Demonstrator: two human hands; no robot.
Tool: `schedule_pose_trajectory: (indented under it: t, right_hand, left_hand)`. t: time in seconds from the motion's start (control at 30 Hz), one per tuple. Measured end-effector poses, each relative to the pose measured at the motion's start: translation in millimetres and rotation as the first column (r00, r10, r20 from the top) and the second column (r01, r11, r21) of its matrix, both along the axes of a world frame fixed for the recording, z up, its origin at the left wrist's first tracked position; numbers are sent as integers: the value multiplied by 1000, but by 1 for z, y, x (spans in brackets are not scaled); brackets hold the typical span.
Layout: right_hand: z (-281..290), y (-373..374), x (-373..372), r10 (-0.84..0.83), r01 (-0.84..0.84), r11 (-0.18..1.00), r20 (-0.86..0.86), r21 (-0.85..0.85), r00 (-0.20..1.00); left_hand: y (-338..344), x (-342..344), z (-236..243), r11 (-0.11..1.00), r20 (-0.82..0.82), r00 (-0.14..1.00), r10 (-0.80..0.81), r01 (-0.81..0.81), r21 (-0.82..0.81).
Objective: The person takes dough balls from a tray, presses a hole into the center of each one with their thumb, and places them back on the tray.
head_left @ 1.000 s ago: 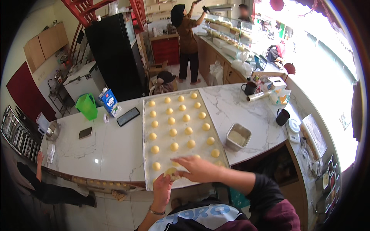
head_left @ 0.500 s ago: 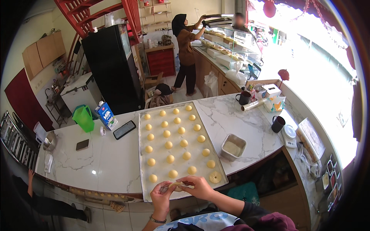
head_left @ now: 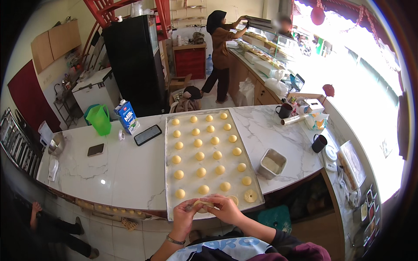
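Observation:
Over the near edge of a metal baking tray (head_left: 185,209), my left hand (head_left: 183,216) and my right hand (head_left: 227,209) pinch a strip of pale yellow dough (head_left: 201,203) between their fingertips. The fingers partly cover it. Rows of round dough balls (head_left: 200,172) sit spaced apart on the tray. In its near right corner lies a flattened dough round with a small centre hole (head_left: 250,195). Another flat dough piece (head_left: 234,200) shows just beyond my right hand, which hides part of it.
Right of the tray stands a square metal pan (head_left: 273,164) with pale powder inside. To the left are a phone (head_left: 147,135), a milk carton (head_left: 126,117) and a green jug (head_left: 99,120). A person (head_left: 220,52) reaches over the glass display case; another person (head_left: 37,222) is at the lower left.
My view has shifted, so the tray sits higher and farther right in it. Both hands still pinch the dough. A flat dough piece now shows beside my right hand. The lower-left person has moved.

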State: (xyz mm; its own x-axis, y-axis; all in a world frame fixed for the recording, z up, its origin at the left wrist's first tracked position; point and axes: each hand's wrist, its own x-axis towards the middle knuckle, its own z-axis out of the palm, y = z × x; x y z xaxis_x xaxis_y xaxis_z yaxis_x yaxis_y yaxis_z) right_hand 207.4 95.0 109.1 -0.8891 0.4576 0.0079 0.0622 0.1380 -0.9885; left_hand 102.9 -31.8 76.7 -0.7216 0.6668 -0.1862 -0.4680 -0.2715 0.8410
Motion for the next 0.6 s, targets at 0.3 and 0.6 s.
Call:
schedule_pose_trajectory:
  t: [0.3,0.6]
  right_hand:
    - [-12,-25,-30,36,-20,970,-63,242,997]
    - [-19,-50,-45,-26,26,1000,-44,2,999]
  left_hand:
    - [-32,-38,-1,993,-7,994,-110,110,-42]
    - [-49,-66,4,971,-80,972,-219,209,-118]
